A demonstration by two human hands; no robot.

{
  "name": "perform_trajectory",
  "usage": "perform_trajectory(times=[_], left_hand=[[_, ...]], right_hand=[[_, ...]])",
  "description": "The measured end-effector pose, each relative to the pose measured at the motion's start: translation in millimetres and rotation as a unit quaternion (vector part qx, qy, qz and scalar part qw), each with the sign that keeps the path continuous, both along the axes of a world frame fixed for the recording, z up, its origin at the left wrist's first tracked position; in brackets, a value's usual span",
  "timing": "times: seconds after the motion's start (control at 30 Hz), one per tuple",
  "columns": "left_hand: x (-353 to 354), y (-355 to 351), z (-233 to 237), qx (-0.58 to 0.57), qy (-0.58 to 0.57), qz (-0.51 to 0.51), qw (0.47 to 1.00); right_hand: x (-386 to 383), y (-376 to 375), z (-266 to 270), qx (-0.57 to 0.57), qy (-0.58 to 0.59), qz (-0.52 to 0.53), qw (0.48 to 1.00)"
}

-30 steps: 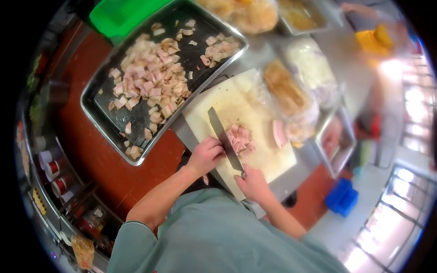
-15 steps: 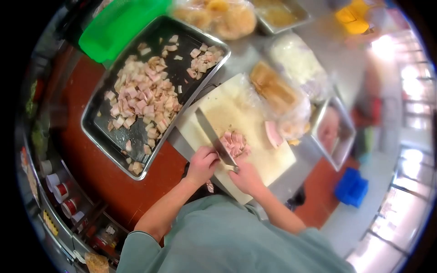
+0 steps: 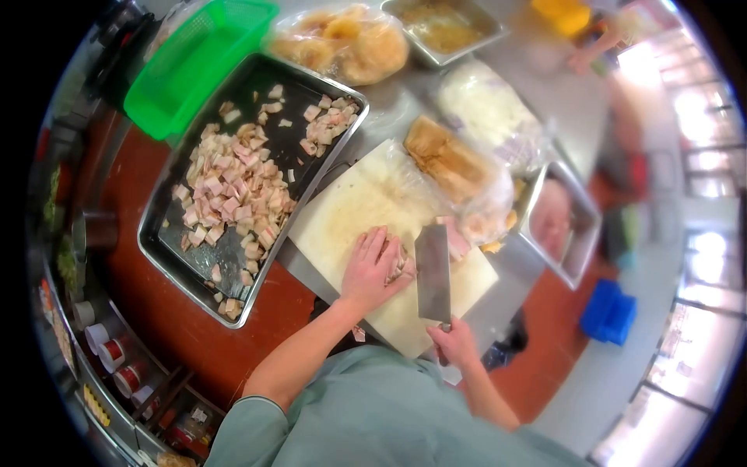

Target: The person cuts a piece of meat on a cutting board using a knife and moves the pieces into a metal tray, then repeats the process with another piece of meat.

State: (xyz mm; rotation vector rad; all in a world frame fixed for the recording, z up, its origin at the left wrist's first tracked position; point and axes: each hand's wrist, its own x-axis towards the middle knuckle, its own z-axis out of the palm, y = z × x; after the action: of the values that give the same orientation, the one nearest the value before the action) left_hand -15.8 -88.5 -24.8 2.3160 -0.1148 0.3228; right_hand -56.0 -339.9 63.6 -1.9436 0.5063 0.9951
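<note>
A cleaver is gripped by its handle in my right hand. Its broad blade points away from me, over the right part of the white cutting board. My left hand rests with stretched fingers against a small pile of chopped pink meat, partly covering it. Just beyond the blade lies a larger piece of pink meat, partly hidden by the cleaver. A big metal tray on the left holds many diced meat pieces.
Behind the board are a plastic bag with a brown block, a bag of pale food and a bag of round yellowish items. A metal pan with meat, a green basket and a blue bin surround the table.
My left hand has left the blade and moved onto the chopped meat. The cleaver has swung right, off the pile, in my right hand. The view has shifted slightly.
</note>
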Motion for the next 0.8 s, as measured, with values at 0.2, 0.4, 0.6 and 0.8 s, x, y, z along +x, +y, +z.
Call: perform_trajectory(times=[0.2, 0.4, 0.6, 0.8], left_hand=[[2.3, -14.3, 12.7, 0.019, -0.031, 0.021, 0.999], [0.1, -16.5, 2.8, -0.08, -0.009, 0.132, 0.988], [13.6, 81.5, 54.1, -0.007, -0.114, 0.272, 0.956], [17.3, 240.6, 62.9, 0.054, -0.034, 0.394, 0.917]], right_hand=[[-20.7, 5.2, -43.9, 0.193, 0.072, -0.09, 0.974], [2.3, 78.8, -37.6, 0.226, 0.091, -0.001, 0.97], [53.8, 175.4, 10.2, 0.267, 0.033, 0.168, 0.948], [69.5, 225.5, 48.7, 0.28, 0.002, 0.147, 0.949]])
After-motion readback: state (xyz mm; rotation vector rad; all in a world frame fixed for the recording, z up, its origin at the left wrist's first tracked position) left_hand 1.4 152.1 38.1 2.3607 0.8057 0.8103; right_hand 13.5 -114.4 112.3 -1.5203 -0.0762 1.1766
